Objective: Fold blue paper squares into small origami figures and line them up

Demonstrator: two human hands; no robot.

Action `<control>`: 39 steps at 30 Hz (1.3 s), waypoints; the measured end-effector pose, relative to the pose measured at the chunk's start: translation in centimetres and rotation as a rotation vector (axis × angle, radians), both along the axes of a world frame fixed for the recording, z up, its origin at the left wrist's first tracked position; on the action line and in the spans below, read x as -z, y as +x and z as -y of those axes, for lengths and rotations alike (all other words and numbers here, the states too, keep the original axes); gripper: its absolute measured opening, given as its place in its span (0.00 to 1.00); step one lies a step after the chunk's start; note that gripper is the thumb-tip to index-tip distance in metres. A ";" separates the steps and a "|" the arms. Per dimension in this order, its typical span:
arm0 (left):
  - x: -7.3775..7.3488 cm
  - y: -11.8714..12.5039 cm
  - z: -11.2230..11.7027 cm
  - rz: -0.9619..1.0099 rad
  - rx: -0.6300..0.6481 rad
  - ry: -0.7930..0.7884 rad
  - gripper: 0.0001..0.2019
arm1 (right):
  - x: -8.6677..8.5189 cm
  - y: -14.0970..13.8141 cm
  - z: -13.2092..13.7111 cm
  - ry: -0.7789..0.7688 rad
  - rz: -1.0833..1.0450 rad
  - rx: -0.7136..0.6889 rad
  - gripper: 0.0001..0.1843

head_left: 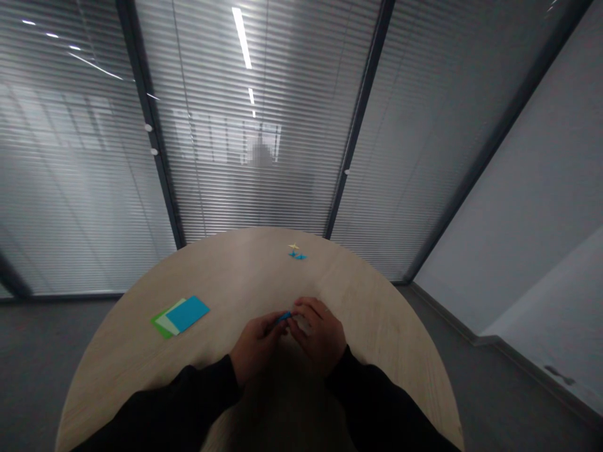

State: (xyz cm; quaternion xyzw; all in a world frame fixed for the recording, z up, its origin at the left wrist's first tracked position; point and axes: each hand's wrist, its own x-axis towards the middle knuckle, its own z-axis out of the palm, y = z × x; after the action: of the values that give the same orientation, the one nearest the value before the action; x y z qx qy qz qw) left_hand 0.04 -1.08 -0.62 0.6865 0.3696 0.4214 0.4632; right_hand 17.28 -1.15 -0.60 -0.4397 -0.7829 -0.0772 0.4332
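Note:
My left hand [257,344] and my right hand [319,333] meet over the middle of a round wooden table [400,326]. Both pinch a small blue piece of paper [284,316] between their fingertips. Black sleeves cover both of my arms. To the left of my hands lies a small stack of paper sheets [181,316], blue on top, pale and green beneath. Near the far edge sit small folded paper figures, one yellow [294,247] and a blue one [298,255] just in front of it.
Glass walls with shut blinds and dark frames [358,119] stand behind the table. A grey floor surrounds it, and a plain white wall [541,207] runs along the right.

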 end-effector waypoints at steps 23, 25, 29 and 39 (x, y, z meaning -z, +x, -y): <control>0.2 1.0 1.2 0.020 -0.033 0.020 0.16 | 0.0 -1.9 1.1 -0.183 -0.218 0.070 0.05; 0.3 1.0 1.1 0.034 -0.050 0.017 0.16 | 0.1 -1.8 1.0 -0.201 -0.230 0.032 0.03; 0.1 1.1 1.0 0.087 -0.011 -0.010 0.18 | 0.0 -1.7 0.9 -0.240 -0.294 0.012 0.02; -0.4 0.9 1.1 0.059 0.042 -0.047 0.17 | -0.5 -1.5 1.1 -0.118 -0.239 -0.041 0.05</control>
State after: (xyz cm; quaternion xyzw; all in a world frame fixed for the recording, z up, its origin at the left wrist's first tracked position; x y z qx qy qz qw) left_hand 0.90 -2.17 -0.21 0.6700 0.3513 0.4229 0.4988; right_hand 15.73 -2.22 -0.08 -0.4544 -0.7379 0.0307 0.4981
